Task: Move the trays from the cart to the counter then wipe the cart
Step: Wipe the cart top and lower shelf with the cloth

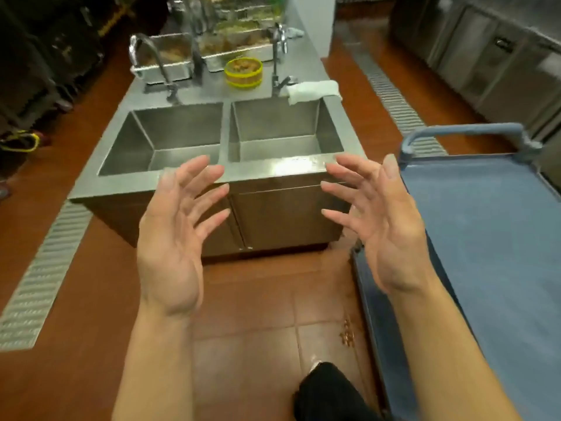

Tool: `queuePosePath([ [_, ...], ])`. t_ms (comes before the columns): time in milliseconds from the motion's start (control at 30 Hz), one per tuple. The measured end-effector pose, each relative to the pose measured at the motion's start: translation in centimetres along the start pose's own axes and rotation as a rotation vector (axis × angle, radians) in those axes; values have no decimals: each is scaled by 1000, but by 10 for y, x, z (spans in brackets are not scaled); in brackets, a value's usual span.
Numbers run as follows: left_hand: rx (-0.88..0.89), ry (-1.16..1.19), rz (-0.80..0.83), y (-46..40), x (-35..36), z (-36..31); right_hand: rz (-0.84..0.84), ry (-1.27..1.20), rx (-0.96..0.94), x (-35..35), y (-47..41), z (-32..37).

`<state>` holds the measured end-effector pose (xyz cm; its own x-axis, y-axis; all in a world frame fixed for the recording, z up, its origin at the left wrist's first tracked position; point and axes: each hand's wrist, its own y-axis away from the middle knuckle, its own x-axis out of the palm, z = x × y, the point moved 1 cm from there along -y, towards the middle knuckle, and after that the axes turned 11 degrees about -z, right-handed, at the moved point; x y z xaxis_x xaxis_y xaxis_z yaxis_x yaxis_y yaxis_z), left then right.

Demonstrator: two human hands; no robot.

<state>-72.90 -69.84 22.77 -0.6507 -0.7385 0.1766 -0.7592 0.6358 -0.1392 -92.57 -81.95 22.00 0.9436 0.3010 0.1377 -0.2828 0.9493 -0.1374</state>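
Observation:
My left hand [176, 235] and my right hand [379, 226] are raised in front of me, palms facing each other, fingers spread, holding nothing. To the right stands the blue cart [491, 253] with a bare top and a blue handle [467, 132] at its far end. Several metal trays [170, 60] with food sit on the steel counter [306, 60] beyond the double sink [224, 138]. A white cloth [312, 91] lies at the back rim of the right basin.
A round yellow-rimmed container [243, 72] stands behind the sink between two faucets [151, 62]. Floor drain grates [42, 275] run left and right of the sink unit. Steel cabinets [485, 56] line the right wall. Crumbs [347, 334] lie on the red tile floor by the cart.

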Motion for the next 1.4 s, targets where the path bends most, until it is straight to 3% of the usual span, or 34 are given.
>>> queuePosePath([
  [133,-34,6,155,-76,60,34,-176,14,-14,-16,-67,-18],
  [567,18,50,264,-312,193,50,-198,-53,-58,15,-318,-18],
  [867,42,116,389,-492,298,66,-351,72,-149,42,-490,-18],
  [1100,16,102,469,-583,352,80,-449,97,-140,54,-575,-28],
  [1400,-23,69,490,-644,406,119,-450,122,-94,37,-656,-50],
])
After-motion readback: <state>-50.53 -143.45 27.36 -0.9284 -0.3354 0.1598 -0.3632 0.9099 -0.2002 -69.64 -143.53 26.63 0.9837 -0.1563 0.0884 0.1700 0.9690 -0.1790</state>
